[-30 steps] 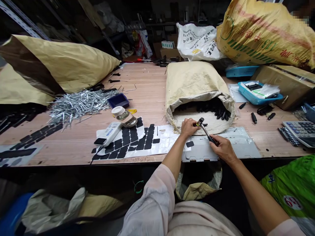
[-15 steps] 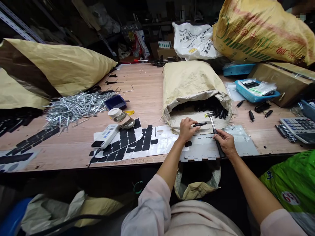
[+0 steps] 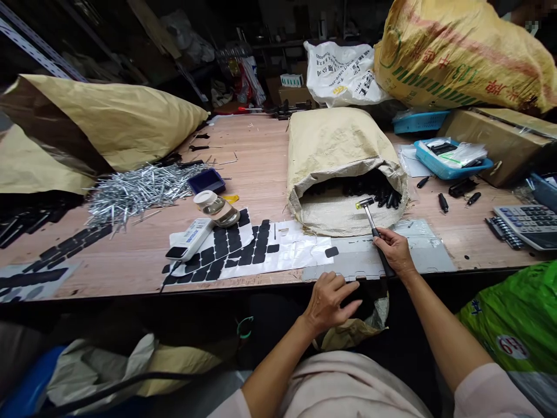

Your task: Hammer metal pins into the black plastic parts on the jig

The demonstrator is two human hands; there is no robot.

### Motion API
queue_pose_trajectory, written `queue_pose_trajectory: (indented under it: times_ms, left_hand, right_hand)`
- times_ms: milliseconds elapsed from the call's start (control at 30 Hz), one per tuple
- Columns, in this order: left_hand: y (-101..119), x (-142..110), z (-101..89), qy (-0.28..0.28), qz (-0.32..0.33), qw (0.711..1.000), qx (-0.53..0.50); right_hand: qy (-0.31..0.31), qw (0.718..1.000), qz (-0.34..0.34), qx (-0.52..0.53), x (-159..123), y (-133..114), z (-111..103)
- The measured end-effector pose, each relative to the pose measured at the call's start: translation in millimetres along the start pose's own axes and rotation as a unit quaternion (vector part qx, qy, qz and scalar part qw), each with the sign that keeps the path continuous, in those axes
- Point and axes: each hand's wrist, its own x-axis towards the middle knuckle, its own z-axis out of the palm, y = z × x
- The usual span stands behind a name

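My right hand (image 3: 395,252) grips a small hammer (image 3: 369,218) by its black handle, the yellow-tipped head raised toward the mouth of a tan woven sack (image 3: 339,139). Black plastic parts (image 3: 387,194) lie inside that sack. My left hand (image 3: 333,301) is over the table's front edge, fingers apart, with nothing visible in it. Below it gapes an open sack (image 3: 348,335) under the table. A grey sheet (image 3: 418,249) lies flat beneath the hammer. Left of it, black adhesive pads (image 3: 228,244) sit on white backing paper, and one loose pad (image 3: 331,252) lies near the paper's right end.
A heap of metal rods (image 3: 139,191), a blue tray (image 3: 206,181), a lidded jar (image 3: 217,209) and a white device (image 3: 190,239) stand to the left. At right are a calculator (image 3: 528,223), blue baskets (image 3: 452,165), a cardboard box (image 3: 500,145) and a green bag (image 3: 513,325).
My left hand has let go of the slim black part and drawn back past the table edge, above the lower sack. The hammer stays in my right hand, nearly in place.
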Motion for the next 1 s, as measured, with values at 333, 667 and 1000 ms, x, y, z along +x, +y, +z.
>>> queue_pose_trajectory:
  times_ms: [333, 667, 1000]
  left_hand:
    - [-103.0, 217.0, 31.0, 0.106, -0.392, 0.907, -0.107]
    - [-142.1, 259.6, 58.8, 0.045, -0.493, 0.864, -0.089]
    - [-120.1, 166.1, 25.8, -0.072, -0.287, 0.946, -0.128]
  right_hand:
    - [0.018, 1.000, -0.005, 0.003, 0.8, 2.3, 2.4]
    - [0.019, 1.000, 0.009, 0.013, -0.1, -3.2, 3.3]
    - [0.019, 1.000, 0.003, 0.007, 0.8, -1.0, 2.7]
